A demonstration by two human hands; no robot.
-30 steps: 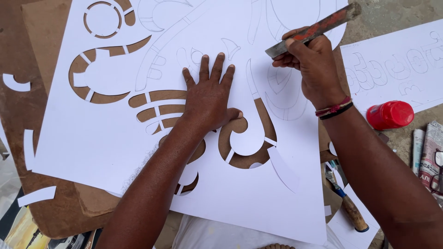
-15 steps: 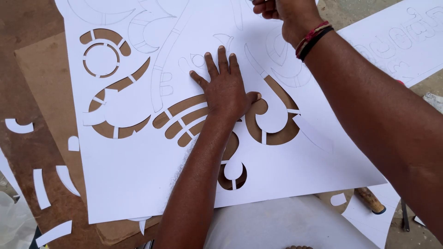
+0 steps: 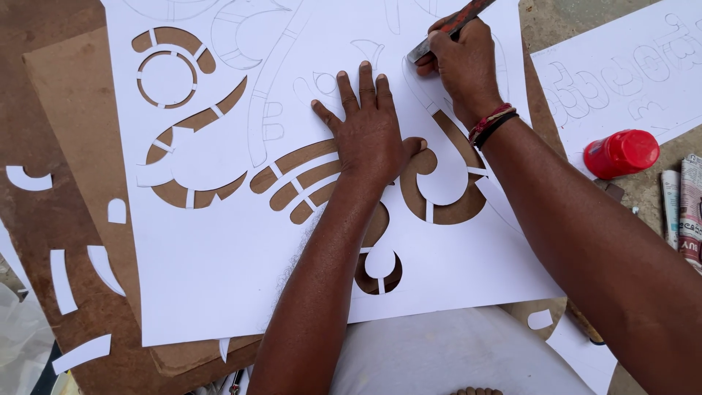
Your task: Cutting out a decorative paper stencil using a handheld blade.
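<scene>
A large white paper sheet (image 3: pixel 219 241) with cut-out curved stencil shapes and pencil outlines lies on brown cardboard (image 3: pixel 80 102). My left hand (image 3: pixel 369 132) presses flat on the sheet's middle, fingers spread. My right hand (image 3: pixel 461 66) grips a red-handled cutting knife (image 3: pixel 446 28) at the upper part of the sheet, its blade tip touching the paper just right of my left fingertips. A red and black thread band sits on my right wrist.
A red plastic cap or bottle (image 3: pixel 621 153) stands at the right beside a second white sheet (image 3: pixel 621 73) with drawn outlines. Folded newspaper (image 3: pixel 684 208) lies at the right edge. Several white paper offcuts (image 3: pixel 62 281) are scattered on the cardboard at the left.
The view shifted, so the sheet and both hands sit differently in frame. My right hand with the knife is back fully in view near my left fingertips. My left hand stays flat.
</scene>
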